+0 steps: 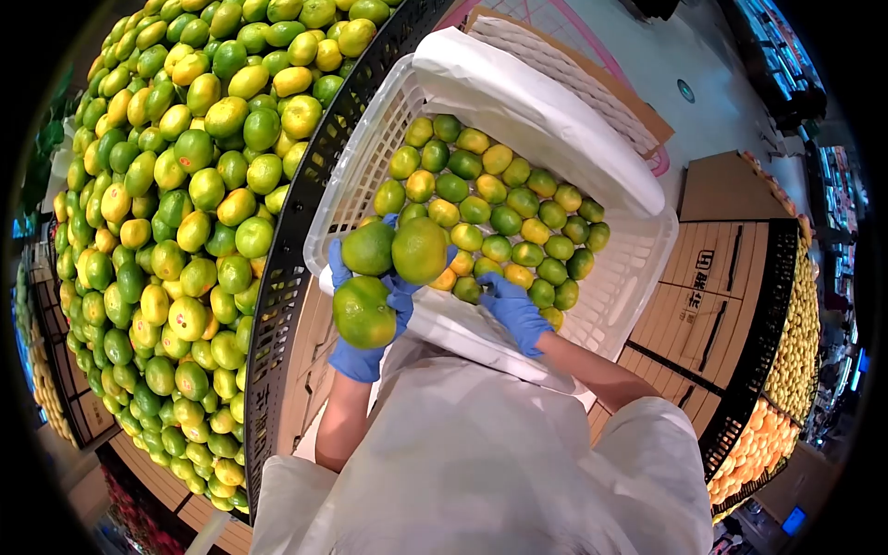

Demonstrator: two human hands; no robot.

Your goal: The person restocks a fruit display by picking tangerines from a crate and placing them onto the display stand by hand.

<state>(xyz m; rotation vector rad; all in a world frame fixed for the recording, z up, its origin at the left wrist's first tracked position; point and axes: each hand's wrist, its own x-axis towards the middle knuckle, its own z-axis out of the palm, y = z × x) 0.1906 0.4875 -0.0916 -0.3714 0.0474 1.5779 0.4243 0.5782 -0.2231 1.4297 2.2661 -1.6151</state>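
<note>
My left hand, in a blue glove, is wrapped round several green citrus fruits, held above the near left part of a white plastic basket. My right hand, also gloved in blue, reaches into the basket, its fingers closed round a small green fruit at the near edge of the layer. Green and yellow fruits lie side by side in the basket. White padding hangs over its far side, and more white lining shows at the near side.
A large heap of green-yellow citrus rises at the left behind a black slatted rim. Cardboard with a white padded sheet stands beyond the basket. Wooden crates and a display of orange fruit are at the right.
</note>
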